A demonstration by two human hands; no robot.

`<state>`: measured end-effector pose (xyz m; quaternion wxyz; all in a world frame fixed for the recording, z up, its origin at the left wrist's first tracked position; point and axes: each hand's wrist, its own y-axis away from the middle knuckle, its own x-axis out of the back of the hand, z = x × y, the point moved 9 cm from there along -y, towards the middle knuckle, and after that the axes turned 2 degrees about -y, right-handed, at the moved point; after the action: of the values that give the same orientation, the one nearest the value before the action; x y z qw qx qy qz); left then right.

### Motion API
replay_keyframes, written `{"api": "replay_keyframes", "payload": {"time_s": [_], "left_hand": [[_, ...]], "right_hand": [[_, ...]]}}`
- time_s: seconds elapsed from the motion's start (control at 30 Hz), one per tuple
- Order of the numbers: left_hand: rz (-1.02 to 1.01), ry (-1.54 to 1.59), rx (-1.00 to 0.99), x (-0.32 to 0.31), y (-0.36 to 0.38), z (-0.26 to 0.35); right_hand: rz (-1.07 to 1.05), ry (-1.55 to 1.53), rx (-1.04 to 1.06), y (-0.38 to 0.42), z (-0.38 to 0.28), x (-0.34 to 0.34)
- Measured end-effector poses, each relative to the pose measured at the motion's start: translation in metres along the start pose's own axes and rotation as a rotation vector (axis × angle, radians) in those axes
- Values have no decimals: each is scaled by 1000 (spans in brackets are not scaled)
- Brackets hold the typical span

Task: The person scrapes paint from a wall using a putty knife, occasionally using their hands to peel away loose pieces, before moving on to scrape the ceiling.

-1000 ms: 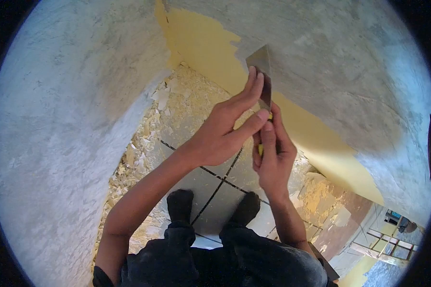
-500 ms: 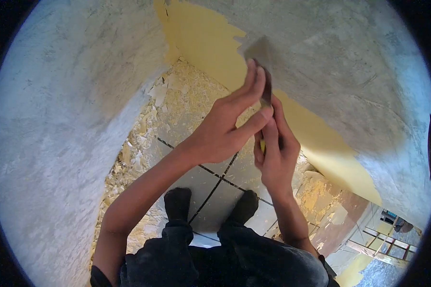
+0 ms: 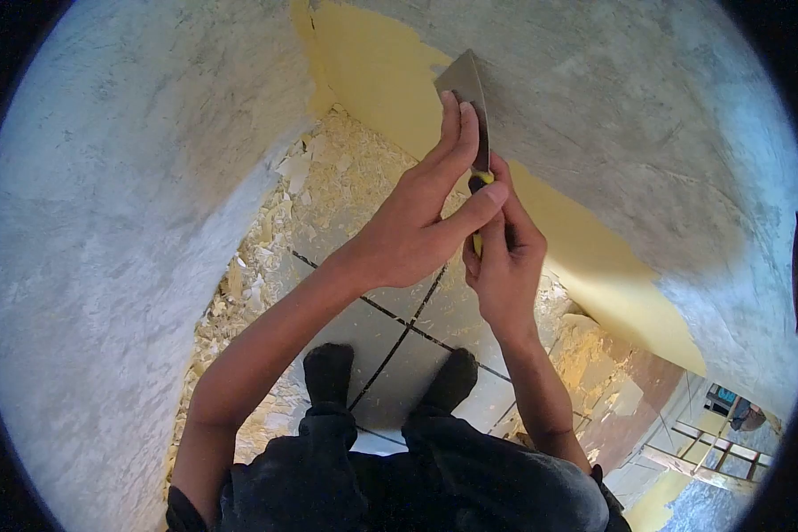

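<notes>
A paint scraper (image 3: 466, 78) with a broad metal blade and a yellow-and-black handle meets the wall at the ragged edge of the yellow paint (image 3: 377, 58). My right hand (image 3: 512, 275) is closed around its handle. My left hand (image 3: 412, 208) is closed on the scraper too: its fingers press along the blade, and its thumb lies over the handle by the right fingers. Beyond the blade the wall (image 3: 594, 106) is bare grey. A yellow strip of paint runs along its lower part.
Paint flakes (image 3: 346, 146) cover the floor in the corner and along the left wall (image 3: 124, 222). My feet, in dark socks, stand on grey tiles (image 3: 390, 355) with dark joints. A brown board (image 3: 634, 408) with scraps lies at right, near a wooden frame like a ladder (image 3: 709, 457).
Both hands and the scraper have shifted slightly up and left along the wall. The blade, blurred before, now shows clearly. Both hands keep their hold.
</notes>
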<state>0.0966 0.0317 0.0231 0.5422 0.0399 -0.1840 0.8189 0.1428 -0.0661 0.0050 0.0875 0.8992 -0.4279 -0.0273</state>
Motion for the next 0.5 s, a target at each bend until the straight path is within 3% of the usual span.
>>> {"api": "replay_keyframes", "payload": {"time_s": [0.1, 0.17, 0.23, 0.27, 0.43, 0.5], "left_hand": [[-62, -27, -29, -1, -2, 10], [-107, -78, -49, -6, -3, 8], [143, 89, 42, 8, -7, -10], [144, 90, 42, 8, -4, -11], [-60, -52, -44, 8, -4, 10], [-21, -52, -26, 7, -1, 5]], "right_hand": [[17, -68, -6, 19, -8, 10], [-8, 19, 32, -13, 2, 2], [-28, 119, 54, -18, 4, -3], [-40, 86, 65, -15, 0, -9], [7, 34, -37, 4, -14, 6], [34, 30, 30, 0, -5, 4]]}}
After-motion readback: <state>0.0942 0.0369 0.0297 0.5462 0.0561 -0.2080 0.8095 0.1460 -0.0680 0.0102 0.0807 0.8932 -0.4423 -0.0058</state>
